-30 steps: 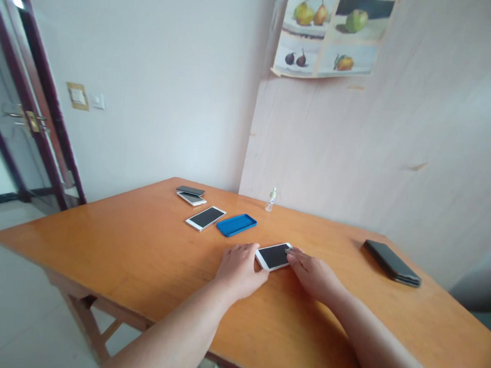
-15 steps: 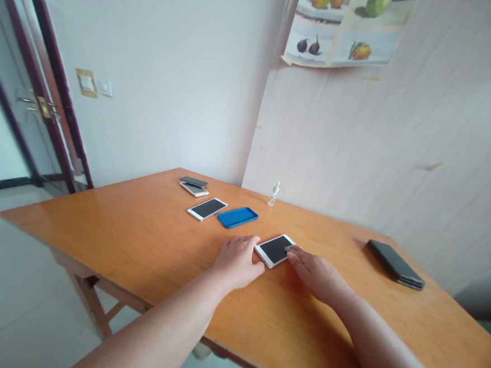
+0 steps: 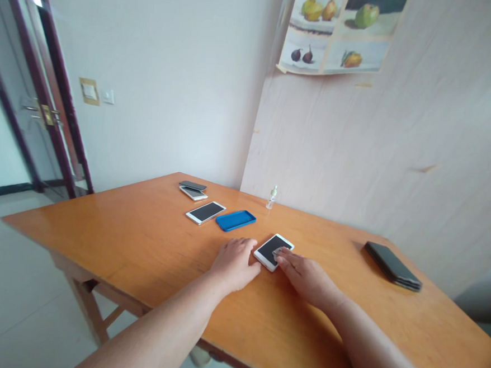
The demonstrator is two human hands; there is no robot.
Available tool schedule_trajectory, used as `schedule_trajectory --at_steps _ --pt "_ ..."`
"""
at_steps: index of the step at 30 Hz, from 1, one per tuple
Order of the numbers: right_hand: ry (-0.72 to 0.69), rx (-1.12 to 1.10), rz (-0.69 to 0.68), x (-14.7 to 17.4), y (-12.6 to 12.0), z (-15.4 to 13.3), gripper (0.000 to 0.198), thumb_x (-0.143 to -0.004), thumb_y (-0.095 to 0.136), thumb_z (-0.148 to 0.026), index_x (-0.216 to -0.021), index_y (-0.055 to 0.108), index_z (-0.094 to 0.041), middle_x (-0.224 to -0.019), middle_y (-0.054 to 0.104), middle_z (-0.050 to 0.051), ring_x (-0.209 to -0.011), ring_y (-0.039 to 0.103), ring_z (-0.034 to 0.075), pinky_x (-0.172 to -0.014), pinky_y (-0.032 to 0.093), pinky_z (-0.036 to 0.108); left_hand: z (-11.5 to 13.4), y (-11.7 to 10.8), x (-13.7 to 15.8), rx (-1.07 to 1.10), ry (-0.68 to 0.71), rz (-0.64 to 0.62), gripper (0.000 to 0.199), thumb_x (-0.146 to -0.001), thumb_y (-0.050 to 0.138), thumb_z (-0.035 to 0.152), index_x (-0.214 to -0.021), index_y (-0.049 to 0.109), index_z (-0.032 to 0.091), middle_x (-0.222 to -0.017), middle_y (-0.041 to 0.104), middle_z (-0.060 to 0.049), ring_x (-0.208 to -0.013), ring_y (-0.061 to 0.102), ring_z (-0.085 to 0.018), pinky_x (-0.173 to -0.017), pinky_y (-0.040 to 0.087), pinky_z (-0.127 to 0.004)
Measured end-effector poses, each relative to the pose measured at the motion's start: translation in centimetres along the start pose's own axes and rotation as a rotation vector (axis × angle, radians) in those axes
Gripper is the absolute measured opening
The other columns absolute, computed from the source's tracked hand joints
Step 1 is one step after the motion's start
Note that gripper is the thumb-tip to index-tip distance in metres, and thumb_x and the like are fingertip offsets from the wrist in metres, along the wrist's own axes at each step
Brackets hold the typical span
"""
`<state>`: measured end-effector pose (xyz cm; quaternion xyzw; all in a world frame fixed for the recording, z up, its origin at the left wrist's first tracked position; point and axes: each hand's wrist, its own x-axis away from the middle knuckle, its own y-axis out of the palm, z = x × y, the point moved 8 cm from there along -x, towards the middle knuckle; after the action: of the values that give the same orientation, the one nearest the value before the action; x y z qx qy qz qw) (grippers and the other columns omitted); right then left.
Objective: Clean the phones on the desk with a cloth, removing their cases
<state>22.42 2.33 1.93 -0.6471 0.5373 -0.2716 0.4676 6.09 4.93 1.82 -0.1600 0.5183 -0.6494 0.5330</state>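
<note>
A white smartphone (image 3: 267,249) with a dark screen lies face up on the wooden table (image 3: 141,238). My left hand (image 3: 235,264) rests at its left corner, thumb and fingers spread on either side; whether they touch its edge is hard to see. A small whitish wipe (image 3: 277,252) is under the fingertips of my right hand (image 3: 304,275), pressed onto the screen. Beyond them lies an empty blue phone case (image 3: 235,221), open side up. Left of the case is another white smartphone (image 3: 205,212), screen up.
Farther back, a dark phone or cover (image 3: 192,185) leans across a white phone (image 3: 194,194). A small clear bottle (image 3: 272,198) with a pale green top stands near the wall. On the right lies a stack of dark, flat objects (image 3: 393,266). The table's front edge runs below my forearms.
My right hand has slid the wipe left and slightly down across the screen, from near the right edge towards the middle. My left hand stays at the phone's corner. The view has tilted up slightly.
</note>
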Motion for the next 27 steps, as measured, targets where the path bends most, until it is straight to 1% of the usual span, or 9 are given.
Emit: schedule_trajectory --at_steps 3,5,8,10,13,17,21,25,27 --pt "0.073 0.023 0.044 -0.6 -0.1 2.7 0.054 -0.099 0.029 -0.049 -0.129 0.06 -0.016 -0.142 0.053 0.012 -0.134 0.045 0.023 -0.113 0.031 0.04 -0.1 0.2 0.0 -0.017 -0.016 0.0 0.039 -0.081 0.058 0.034 -0.118 0.054 0.024 -0.118 0.064 -0.007 -0.115 0.055 -0.027 -0.097 0.04 -0.038" --pt "0.092 0.011 0.061 -0.7 -0.2 3.1 0.056 -0.099 0.03 -0.05 -0.131 0.058 -0.014 -0.141 0.053 0.013 -0.135 0.045 0.023 -0.114 0.03 0.038 -0.1 0.2 0.0 -0.022 -0.017 0.001 0.043 -0.08 0.059 0.037 -0.12 0.054 0.023 -0.119 0.063 -0.008 -0.116 0.054 -0.028 -0.099 0.039 -0.04" --pt "0.055 -0.019 0.07 -0.5 -0.4 1.6 0.052 -0.098 0.03 -0.05 -0.122 0.063 -0.018 -0.133 0.061 0.011 -0.125 0.054 0.024 -0.106 0.038 0.037 0.2 0.2 0.1 -0.015 -0.01 -0.001 0.05 -0.078 0.061 0.047 -0.122 0.053 0.023 -0.123 0.063 -0.008 -0.118 0.053 -0.03 -0.1 0.038 -0.042" --pt "0.028 -0.038 0.05 -0.1 -0.6 -0.2 0.05 -0.099 0.027 -0.05 -0.106 0.068 -0.021 -0.112 0.071 0.008 -0.105 0.065 0.023 -0.092 0.046 0.035 0.4 0.1 0.1 0.002 -0.004 -0.007 0.058 -0.075 0.063 0.058 -0.123 0.053 0.025 -0.122 0.063 -0.007 -0.117 0.053 -0.031 -0.099 0.039 -0.043" --pt "0.014 -0.069 -0.011 0.5 -0.4 -2.4 0.051 -0.099 0.027 -0.051 -0.084 0.067 -0.022 -0.083 0.073 0.003 -0.077 0.066 0.02 -0.074 0.047 0.03 0.7 -0.2 0.2 0.017 -0.003 -0.018 0.069 -0.07 0.062 0.07 -0.123 0.053 0.027 -0.119 0.065 -0.007 -0.114 0.055 -0.032 -0.095 0.041 -0.043" --pt "-0.037 -0.093 -0.018 0.5 -0.2 -3.2 0.037 -0.096 0.038 -0.041 -0.085 0.069 -0.023 -0.084 0.073 0.001 -0.078 0.064 0.018 -0.073 0.046 0.027 0.8 -0.5 0.3 0.004 -0.017 -0.039 0.067 -0.068 0.067 0.063 -0.123 0.054 0.027 -0.119 0.065 -0.007 -0.114 0.055 -0.032 -0.095 0.04 -0.041" --pt "-0.001 -0.073 0.118 -0.3 -0.5 -0.7 0.021 -0.08 0.049 -0.021 -0.084 0.07 -0.022 -0.089 0.073 0.003 -0.085 0.064 0.019 -0.076 0.046 0.028 0.8 -0.5 0.3 0.004 -0.022 -0.056 0.056 -0.069 0.069 0.048 -0.119 0.054 0.028 -0.118 0.065 -0.005 -0.114 0.055 -0.03 -0.093 0.04 -0.04" --pt "0.251 -0.269 0.163 -0.6 -0.2 3.9 0.023 -0.076 0.047 -0.021 -0.086 0.066 -0.02 -0.073 0.069 0.001 -0.067 0.063 0.017 -0.06 0.046 0.026 1.0 -0.7 0.3 0.009 -0.013 -0.05 0.055 -0.069 0.066 0.04 -0.121 0.053 0.028 -0.114 0.067 -0.004 -0.112 0.056 -0.03 -0.093 0.039 -0.04" --pt "0.325 -0.303 0.19 -0.5 -0.4 5.4 0.025 -0.076 0.045 -0.022 -0.09 0.066 -0.02 -0.072 0.069 0.0 -0.065 0.063 0.017 -0.058 0.046 0.025 1.1 -0.7 0.3 -0.003 -0.02 -0.069 0.053 -0.069 0.065 0.039 -0.12 0.054 0.029 -0.112 0.067 -0.004 -0.111 0.057 -0.03 -0.092 0.039 -0.039"
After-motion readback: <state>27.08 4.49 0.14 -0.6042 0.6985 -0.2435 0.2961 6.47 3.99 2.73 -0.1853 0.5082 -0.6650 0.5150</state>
